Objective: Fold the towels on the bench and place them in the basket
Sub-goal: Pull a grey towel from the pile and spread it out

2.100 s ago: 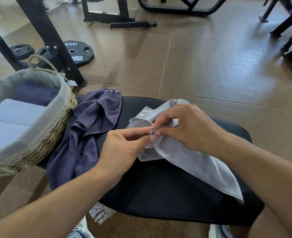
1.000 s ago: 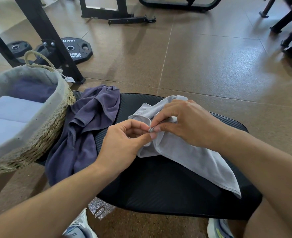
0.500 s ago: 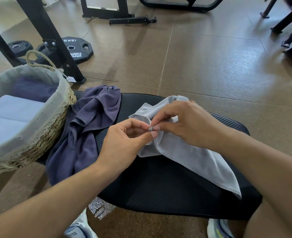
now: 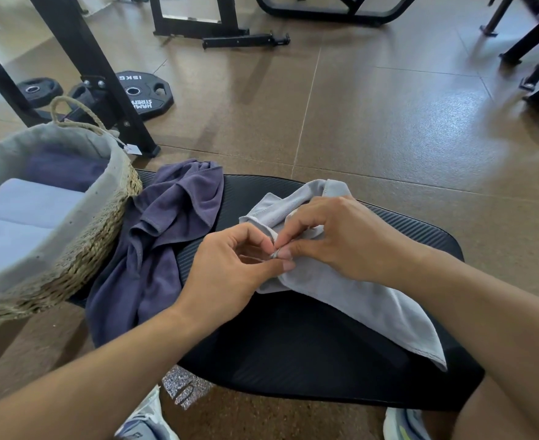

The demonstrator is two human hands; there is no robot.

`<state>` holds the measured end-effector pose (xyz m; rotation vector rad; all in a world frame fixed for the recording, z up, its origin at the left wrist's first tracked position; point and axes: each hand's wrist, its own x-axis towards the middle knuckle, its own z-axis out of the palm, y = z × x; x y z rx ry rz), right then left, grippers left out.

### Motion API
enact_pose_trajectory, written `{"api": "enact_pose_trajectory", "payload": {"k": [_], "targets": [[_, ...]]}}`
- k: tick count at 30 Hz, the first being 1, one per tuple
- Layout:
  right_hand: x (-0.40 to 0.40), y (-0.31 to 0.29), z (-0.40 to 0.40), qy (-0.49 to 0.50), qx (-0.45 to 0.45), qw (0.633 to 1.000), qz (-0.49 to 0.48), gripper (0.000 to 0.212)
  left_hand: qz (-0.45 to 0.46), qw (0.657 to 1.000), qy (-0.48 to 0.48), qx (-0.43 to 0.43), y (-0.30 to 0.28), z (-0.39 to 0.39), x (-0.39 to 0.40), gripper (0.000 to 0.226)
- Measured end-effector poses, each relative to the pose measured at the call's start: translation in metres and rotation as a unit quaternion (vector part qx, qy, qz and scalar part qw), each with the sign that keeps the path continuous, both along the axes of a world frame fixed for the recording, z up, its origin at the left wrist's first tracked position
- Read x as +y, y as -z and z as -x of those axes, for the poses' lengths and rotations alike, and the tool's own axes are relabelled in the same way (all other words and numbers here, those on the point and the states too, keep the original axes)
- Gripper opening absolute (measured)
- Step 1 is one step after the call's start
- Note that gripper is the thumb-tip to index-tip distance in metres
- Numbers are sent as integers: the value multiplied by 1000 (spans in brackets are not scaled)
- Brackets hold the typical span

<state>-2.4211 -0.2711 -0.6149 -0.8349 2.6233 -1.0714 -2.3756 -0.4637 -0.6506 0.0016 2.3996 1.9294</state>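
A light grey towel [image 4: 360, 300] lies crumpled across the black padded bench [image 4: 293, 354]. My right hand [image 4: 344, 239] pinches a corner of it between thumb and fingertips. My left hand [image 4: 230, 268] pinches the same towel edge right beside it, fingertips nearly touching. A dark purple towel [image 4: 163, 236] lies bunched on the bench's left part and hangs over the near edge. The woven basket [image 4: 81, 258] with a grey liner stands at the left and holds folded light towels [image 4: 33, 203] and a dark one [image 4: 62, 169].
Black weight plates [image 4: 144, 92] and a slanted black rack leg [image 4: 96, 74] are on the brown floor behind the basket. More black machine frames [image 4: 325, 11] stand at the far edge and right. My shoes [image 4: 147, 420] show below the bench.
Both hands stay pinched together at the grey towel's corner, with only small finger shifts. The towels and basket have not moved.
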Motion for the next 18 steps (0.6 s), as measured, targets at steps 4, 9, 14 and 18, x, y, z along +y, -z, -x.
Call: {"api": "enact_pose_trajectory", "payload": {"k": [4,9,14,18], "targets": [[7,4,12,4,43,999,-22,11,90,994,41,54,5,-2,0,27],[35,19,39,71,75,980,-173,35,284,929,216,101,12,-2,-12,10],[36,26,42,15,35,957,-288,48,316,900,291,77,3,4,-21,12],[35,16,31,3,36,939,-343,37,336,906,249,68,-7,15,-38,14]]}}
